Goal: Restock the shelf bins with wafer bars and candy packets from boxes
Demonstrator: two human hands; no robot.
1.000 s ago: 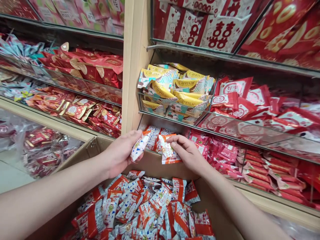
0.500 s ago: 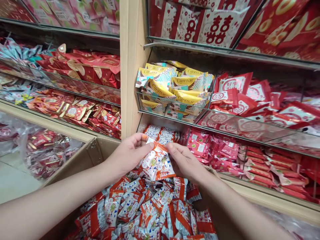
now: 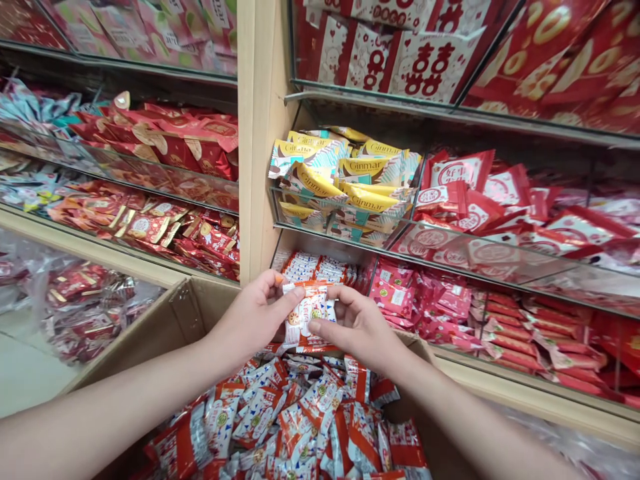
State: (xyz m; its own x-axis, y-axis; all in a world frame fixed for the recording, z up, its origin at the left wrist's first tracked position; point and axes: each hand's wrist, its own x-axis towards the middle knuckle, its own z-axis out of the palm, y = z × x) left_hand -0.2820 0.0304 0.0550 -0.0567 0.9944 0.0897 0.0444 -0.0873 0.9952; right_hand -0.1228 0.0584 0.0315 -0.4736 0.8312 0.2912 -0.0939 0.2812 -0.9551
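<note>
Between my two hands are small white-and-red snack packets (image 3: 306,319), held upright together; how many cannot be made out. My left hand (image 3: 263,308) pinches their left side, thumb in front. On the right side my right hand (image 3: 361,327) grips them, its thumb across the front and fingers behind. Below lies a cardboard box (image 3: 197,308) with a heap of loose packets (image 3: 260,410) of the same print. Just behind my hands, matching packets (image 3: 320,268) stand in neat rows in a low shelf bin.
Pink packets (image 3: 397,293) and red packets (image 3: 510,327) fill bins on the right. Above sit yellow Ginmar packets (image 3: 370,170) behind a clear shelf front. A wooden post (image 3: 257,147) divides the shelving. Clear bags of red packets (image 3: 85,300) lie on the floor at left.
My right thumb has come down across the front of the packets, which now sit squarer and closer together between my hands. The view has shifted slightly.
</note>
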